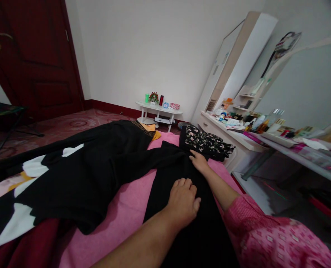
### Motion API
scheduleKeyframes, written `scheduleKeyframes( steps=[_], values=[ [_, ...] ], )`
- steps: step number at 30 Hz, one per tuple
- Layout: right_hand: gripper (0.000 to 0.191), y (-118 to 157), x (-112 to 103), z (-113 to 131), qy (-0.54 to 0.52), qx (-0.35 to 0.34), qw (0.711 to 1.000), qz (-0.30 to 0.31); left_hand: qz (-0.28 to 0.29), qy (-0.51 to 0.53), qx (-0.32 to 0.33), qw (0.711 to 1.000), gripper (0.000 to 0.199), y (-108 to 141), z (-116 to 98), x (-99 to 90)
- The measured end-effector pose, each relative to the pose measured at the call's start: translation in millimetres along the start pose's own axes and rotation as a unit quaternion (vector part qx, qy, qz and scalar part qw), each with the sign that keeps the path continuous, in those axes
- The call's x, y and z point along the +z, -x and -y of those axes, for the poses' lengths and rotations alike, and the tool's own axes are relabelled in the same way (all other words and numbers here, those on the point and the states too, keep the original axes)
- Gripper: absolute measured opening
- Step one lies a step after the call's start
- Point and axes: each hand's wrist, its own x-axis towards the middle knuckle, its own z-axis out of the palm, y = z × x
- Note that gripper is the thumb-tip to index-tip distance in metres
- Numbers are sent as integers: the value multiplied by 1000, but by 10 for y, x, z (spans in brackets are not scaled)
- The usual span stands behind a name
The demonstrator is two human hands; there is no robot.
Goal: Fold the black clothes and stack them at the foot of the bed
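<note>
A long plain black garment (165, 186), perhaps trousers, lies spread on a pink bed cover (134, 190). My left hand (183, 203) rests palm down on its middle, fingers loosely bent and thumb apart. Farther up, near the garment's far right edge, my right hand (199, 162) presses on the cloth with fingers stretched out. Neither hand visibly lifts any fabric. Just beyond the right fingertips sits a folded black floral cloth (204, 139). To the left sprawls a black top with white patches (78, 178), one sleeve reaching over to the plain black garment.
Dark red fabric (28, 245) lies at the near left. Along the right stands a dressing table (223, 128) crowded with bottles, below a mirror (310, 82). A small white table (156, 108) with several items is by the far wall. A dark red door (34, 56) is at left.
</note>
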Motion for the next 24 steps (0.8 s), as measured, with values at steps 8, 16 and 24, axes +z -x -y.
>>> scheduleKeyframes(
  steps=[8, 16, 24],
  values=[
    [52, 584, 278, 14, 51, 34, 998, 29, -61, 65, -59, 994, 14, -25, 100, -99],
    [54, 607, 239, 20, 48, 29, 998, 24, -80, -267, -206, 938, 55, -174, 745, -1006],
    [49, 661, 268, -31, -13, 10, 999, -33, 113, -317, -277, 900, 29, -313, 1058, -1528]
  ],
)
